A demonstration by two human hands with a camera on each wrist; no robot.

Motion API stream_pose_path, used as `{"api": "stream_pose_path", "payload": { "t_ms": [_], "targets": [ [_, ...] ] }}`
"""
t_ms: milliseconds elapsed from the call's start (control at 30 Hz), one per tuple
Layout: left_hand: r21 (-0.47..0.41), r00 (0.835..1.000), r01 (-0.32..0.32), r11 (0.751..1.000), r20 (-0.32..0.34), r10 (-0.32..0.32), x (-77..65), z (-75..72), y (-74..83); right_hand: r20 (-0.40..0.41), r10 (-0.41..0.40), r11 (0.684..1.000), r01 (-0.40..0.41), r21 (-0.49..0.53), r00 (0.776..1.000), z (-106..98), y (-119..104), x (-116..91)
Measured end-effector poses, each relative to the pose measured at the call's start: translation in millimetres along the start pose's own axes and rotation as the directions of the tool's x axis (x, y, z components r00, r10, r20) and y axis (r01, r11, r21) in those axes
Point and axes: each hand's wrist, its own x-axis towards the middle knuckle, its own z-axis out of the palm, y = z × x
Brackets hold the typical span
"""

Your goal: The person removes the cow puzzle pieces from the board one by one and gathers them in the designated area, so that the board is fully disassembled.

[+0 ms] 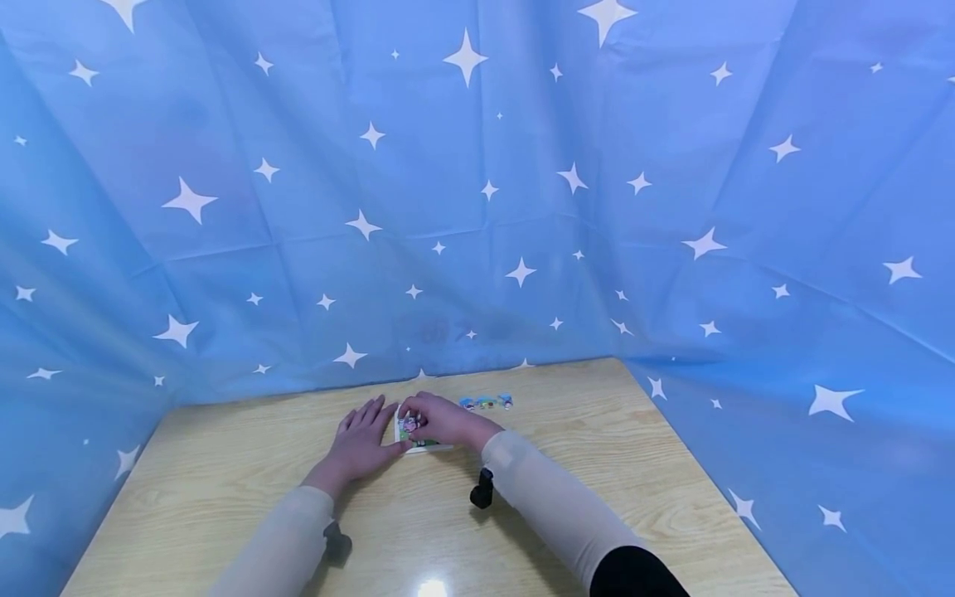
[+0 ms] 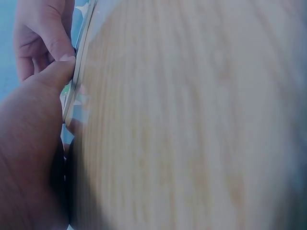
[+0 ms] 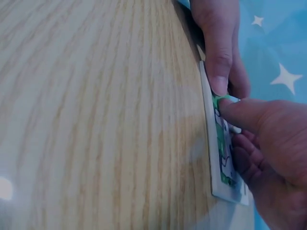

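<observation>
Honestly, let the straight-fingered left hand (image 1: pixel 361 441) brace the flat, white-bordered picture board (image 3: pixel 214 158) on the pale wooden table (image 1: pixel 224 464). Right hand (image 1: pixel 442 417) curls over it, can't tell if it's pinching anything, so press gently.

Puzzle board (image 1: pixel 429 449) on table (image 1: pixel 649 456), loose pieces (image 1: pixel 487 403) behind it to the right, curtain (image 1: pixel 433 166) behind table

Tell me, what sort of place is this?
Likely an indoor, set-up workspace: star-print blue drapes hang behind a wood-grain table, which holds a picture board and small colourful pieces.
</observation>
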Motion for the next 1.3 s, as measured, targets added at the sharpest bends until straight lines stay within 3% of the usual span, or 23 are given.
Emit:
{"api": "stream_pose_path", "payload": {
  "t_ms": [267, 767, 1033, 1300],
  "targets": [
    [-0.001, 1.000, -0.001, 1.000, -0.004, 0.001, 0.4, 1.1, -1.8, -0.024, -0.016, 1.000, 0.016, -0.006, 1.000, 1, 1, 0],
    [0.010, 1.000, -0.008, 1.000, -0.015, 0.008, 1.3, 3.1, -3.2, -0.069, 0.038, 0.999, -0.036, 0.031, 0.997, 5, 7, 0],
    [0.001, 1.000, -0.005, 1.000, -0.014, 0.006, 0.5, 5.4, -3.2, -0.168, -0.020, 0.999, 0.026, 0.030, 0.986, 13, 9, 0],
    [-0.009, 0.999, -0.024, 1.000, -0.032, 0.024, -6.1, -6.1, 9.9, -0.248, -0.077, 0.995, 0.092, 0.048, 0.966, 15, 10, -8]
  ]
}}
